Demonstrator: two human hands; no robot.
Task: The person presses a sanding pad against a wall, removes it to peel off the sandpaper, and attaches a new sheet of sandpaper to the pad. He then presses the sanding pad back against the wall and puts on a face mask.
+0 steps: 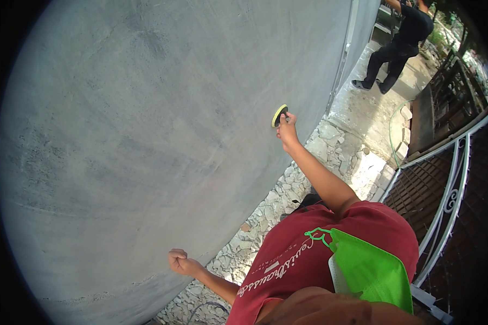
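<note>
A large grey plastered wall (146, 135) with darker blotches and streaks fills the left and middle of the head view. My right hand (287, 131) grips a round pad (278, 115) with a black back and a yellow rim. The pad's flat side faces the wall; whether it touches is hard to tell. Lower down, my left hand (183, 262) is curled into a fist close to the wall, and nothing sticks out of it.
Broken stones (276, 203) line the wall's foot. A person in dark clothes (401, 43) stands on the concrete path (358, 111). At right are a white metal gate (455, 200) and a thin green hose (391, 135). A green face mask (371, 271) hangs before my red shirt (287, 249).
</note>
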